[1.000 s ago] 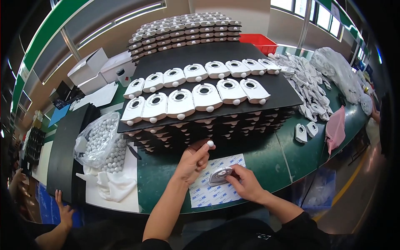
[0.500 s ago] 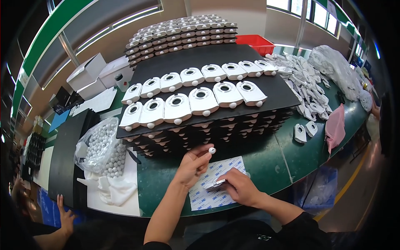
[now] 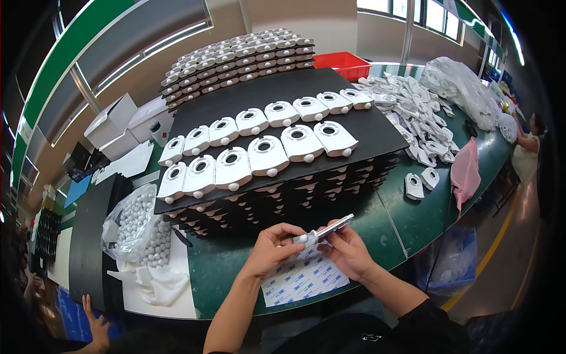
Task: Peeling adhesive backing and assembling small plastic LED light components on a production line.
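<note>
My left hand (image 3: 275, 249) pinches a small white ball (image 3: 303, 239) between thumb and fingertips. The ball is up against the end of a white plastic housing (image 3: 336, 226), which my right hand (image 3: 351, 255) grips, tilted edge-on. Whether the ball is seated in it I cannot tell. Below both hands a white sheet with blue print (image 3: 306, 277) lies on the green table (image 3: 221, 277). Beyond them, two rows of similar white housings (image 3: 268, 154), each with a round hole and a ball at its end, rest on a black board (image 3: 377, 138).
Under that board are several more loaded layers, with another stack (image 3: 236, 65) behind. A bag of white balls (image 3: 132, 221) and a white cloth (image 3: 158, 285) lie left. Loose housings (image 3: 418, 112), a pink cloth (image 3: 465, 177) and a red bin (image 3: 342, 66) stand right. Another person's hand (image 3: 97, 324) shows lower left.
My right hand has lifted the housing off the sheet and turned it upward. My left hand has lowered the ball to its end. The view has shifted slightly.
</note>
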A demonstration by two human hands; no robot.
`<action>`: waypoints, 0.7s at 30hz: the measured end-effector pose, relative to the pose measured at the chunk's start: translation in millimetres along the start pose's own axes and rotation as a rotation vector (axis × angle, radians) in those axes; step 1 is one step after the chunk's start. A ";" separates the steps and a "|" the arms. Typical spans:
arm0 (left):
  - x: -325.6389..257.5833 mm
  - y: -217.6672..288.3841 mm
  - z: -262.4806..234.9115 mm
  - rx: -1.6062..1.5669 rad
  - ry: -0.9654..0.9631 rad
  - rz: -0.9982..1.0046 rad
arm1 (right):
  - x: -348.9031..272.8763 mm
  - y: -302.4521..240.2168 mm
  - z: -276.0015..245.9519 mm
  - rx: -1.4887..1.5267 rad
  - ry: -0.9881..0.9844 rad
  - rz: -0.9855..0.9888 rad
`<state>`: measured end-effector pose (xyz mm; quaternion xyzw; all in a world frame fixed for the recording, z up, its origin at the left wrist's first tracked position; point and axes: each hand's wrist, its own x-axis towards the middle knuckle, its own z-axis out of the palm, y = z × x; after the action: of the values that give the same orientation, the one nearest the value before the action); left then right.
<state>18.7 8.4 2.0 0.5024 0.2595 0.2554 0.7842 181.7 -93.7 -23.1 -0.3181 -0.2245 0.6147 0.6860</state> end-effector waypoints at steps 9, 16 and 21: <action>-0.7 -9.5 -25.2 0.386 -0.043 0.205 | 8.1 16.3 -3.5 -0.101 -0.015 -0.010; -1.8 2.6 2.1 0.258 -0.093 0.212 | -5.8 8.9 -11.6 -0.206 0.148 -0.098; -4.8 -8.8 -7.7 0.216 -0.097 0.222 | -4.3 14.1 6.6 -0.273 0.160 -0.081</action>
<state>11.3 7.1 -8.2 0.6210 0.1902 0.2866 0.7043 166.6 -96.3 -28.2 -0.4471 -0.2632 0.5229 0.6763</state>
